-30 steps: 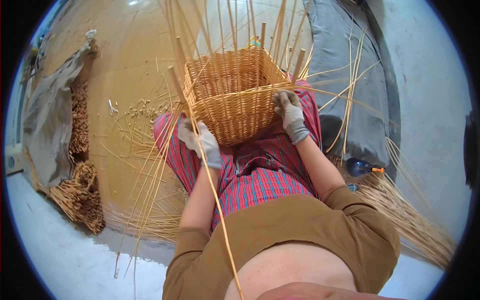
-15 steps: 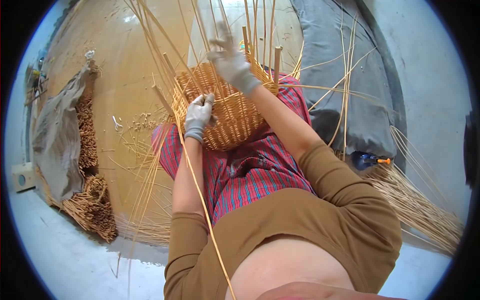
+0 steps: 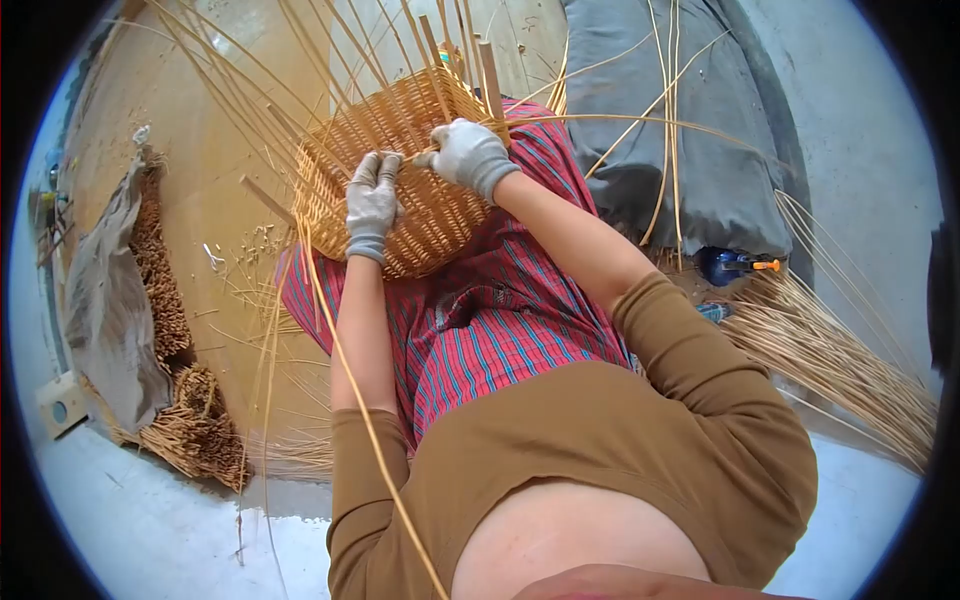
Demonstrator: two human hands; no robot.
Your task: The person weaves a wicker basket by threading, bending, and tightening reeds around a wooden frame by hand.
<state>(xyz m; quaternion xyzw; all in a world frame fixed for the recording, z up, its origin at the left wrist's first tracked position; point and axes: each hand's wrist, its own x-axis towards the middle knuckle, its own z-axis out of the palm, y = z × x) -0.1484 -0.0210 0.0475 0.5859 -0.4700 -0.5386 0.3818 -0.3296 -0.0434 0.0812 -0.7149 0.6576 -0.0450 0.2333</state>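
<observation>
A woven wicker basket [image 3: 425,225] rests tilted on my lap, its open top facing away from me. My left hand [image 3: 371,210], in a light grey glove, pinches a cane strand at the basket's near rim. Just to the right, my gloved right hand [image 3: 468,156] is closed at the same rim, gripping the strand's other stretch. Between the two hands a short piece of the cane strand [image 3: 415,157] shows. Tall uprights and thicker wooden stakes [image 3: 490,80] stick up from the basket's edge. My fingertips are partly hidden by the gloves and weave.
One long cane [image 3: 350,375] trails over my left forearm. Bundled sticks under grey cloth [image 3: 115,310] lie on the left. To the right are a dark grey cloth [image 3: 640,130] with loose canes, a blue bottle with an orange tip [image 3: 725,265] and a cane bundle [image 3: 830,360].
My right hand has come down from among the uprights to the near rim, beside my left hand, and closed there. The basket appears further left in view.
</observation>
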